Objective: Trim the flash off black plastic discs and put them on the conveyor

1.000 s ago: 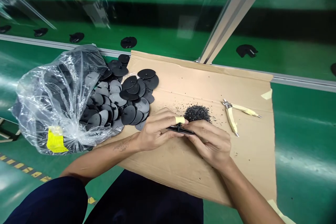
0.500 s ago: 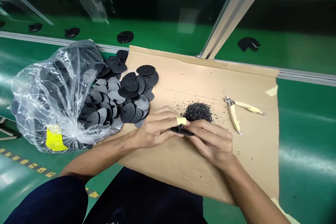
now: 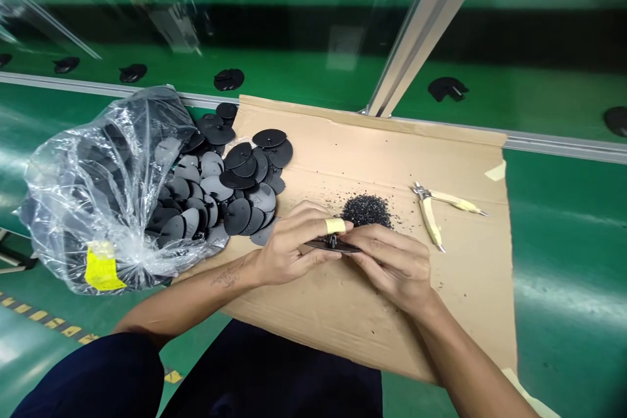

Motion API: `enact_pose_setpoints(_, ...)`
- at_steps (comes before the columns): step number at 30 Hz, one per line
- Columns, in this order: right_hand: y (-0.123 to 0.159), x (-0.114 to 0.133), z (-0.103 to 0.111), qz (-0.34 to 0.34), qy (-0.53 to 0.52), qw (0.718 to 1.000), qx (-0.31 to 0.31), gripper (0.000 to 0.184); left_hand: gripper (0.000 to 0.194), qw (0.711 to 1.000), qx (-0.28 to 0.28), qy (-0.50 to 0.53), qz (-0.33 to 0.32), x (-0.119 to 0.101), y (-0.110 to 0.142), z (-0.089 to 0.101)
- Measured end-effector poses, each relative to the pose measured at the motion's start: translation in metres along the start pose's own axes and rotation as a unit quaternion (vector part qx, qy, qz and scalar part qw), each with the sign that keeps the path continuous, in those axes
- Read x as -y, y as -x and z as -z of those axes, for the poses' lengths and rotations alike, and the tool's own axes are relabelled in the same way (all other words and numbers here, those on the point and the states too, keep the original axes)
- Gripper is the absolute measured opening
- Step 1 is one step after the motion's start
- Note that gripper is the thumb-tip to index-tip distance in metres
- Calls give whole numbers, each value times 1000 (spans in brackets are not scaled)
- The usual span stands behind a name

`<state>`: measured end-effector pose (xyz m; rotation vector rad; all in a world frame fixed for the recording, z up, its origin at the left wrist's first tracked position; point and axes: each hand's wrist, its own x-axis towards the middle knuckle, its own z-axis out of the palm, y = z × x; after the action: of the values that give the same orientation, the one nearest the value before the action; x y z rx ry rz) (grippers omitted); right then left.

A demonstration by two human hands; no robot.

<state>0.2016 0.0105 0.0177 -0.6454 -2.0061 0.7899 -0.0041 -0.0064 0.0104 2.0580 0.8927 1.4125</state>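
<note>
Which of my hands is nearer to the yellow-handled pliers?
Right. Your right hand is just left of the pliers, gripping the black disc; your left hand holds that disc's other side, farther left.

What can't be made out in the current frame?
All in the head view:
- Held black disc: its underside, turned away; parts of its rim, covered by the left hand and right hand.
- Yellow label: any writing, too small and blurred.
- Clear bag: exact contents, masked by creases and glare.
- Far-right dark part: cut off by the picture edge.
</note>
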Motion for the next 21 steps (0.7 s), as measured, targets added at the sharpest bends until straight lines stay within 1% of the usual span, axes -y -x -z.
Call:
enact_pose_setpoints(4, -7, -1, 10, -43, 6, 998, 35, 15, 29, 1000, 2, -12, 19, 2, 5, -2)
enact_pose_setpoints(5, -9, -2, 15, -58, 22, 998, 32, 14, 29, 1000, 0, -23, 20, 2, 5, -2)
enact_pose_setpoints(7, -12, -7, 27, -87, 70, 994, 4, 13, 28, 999, -1, -41, 23, 2, 5, -1)
enact_pose_setpoints(9, -10, -18, 43, -110, 144, 983, -15, 15, 25, 998, 4, -55, 28, 2, 4, -1)
enact_pose_setpoints(11, -2, -35, 63, -128, 250, 960, -6, 29, 24, 997, 17, -75, 32, 3, 3, 0)
enact_pose_setpoints(13, 12, -55, 85, -135, 367, 920, -8, 53, 24, 994, 32, -97, 36, 3, 4, -1)
enact_pose_setpoints(15, 26, -72, 103, -137, 423, 895, -7, 66, 27, 992, 39, -108, 45, 3, 5, -2)
enact_pose_setpoints(16, 31, -78, 109, -139, 441, 887, -8, 66, 29, 992, 39, -103, 54, 3, 5, -2)
enact_pose_setpoints(18, 37, -84, 116, -133, 461, 877, -13, 56, 31, 994, 32, -63, 88, 3, 6, -4)
enact_pose_setpoints(21, 30, -75, 110, -125, 453, 882, -32, 37, 26, 986, 7, 34, 161, 3, 8, -6)
